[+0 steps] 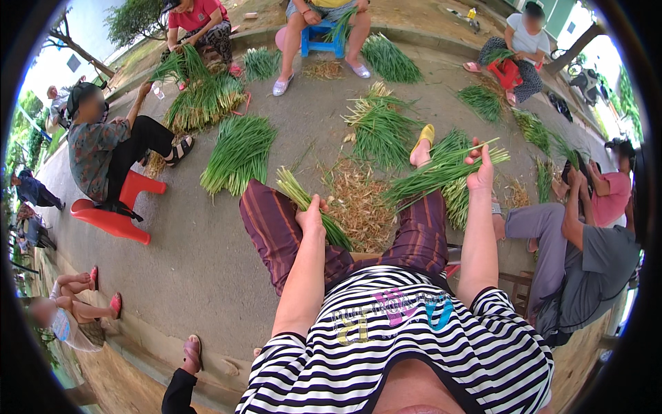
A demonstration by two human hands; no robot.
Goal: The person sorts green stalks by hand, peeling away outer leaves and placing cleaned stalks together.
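My left hand [312, 216] grips a thin bunch of green stalks [296, 189], pale ends up and leafy ends hanging between my knees. Out over my right knee, my right hand [482, 168] holds a looser bunch of long green stalks [439, 173] by its pale ends, fingers partly spread. The leaves of that bunch droop to the left. Between my legs lies a heap of dry brown trimmings [362, 204]. Beyond it is a pile of untidy stalks [382, 127]. A neat stack of stalks [240, 152] rests past my left knee, and another stack [459, 204] beside my right knee.
Several people sit around on low stools, handling similar stalks. One person on a red plastic stool [121, 207] is at the left. A blue stool [323, 39] stands at the far side. A person in grey [595, 274] sits close on my right. A kerb [434, 44] runs behind.
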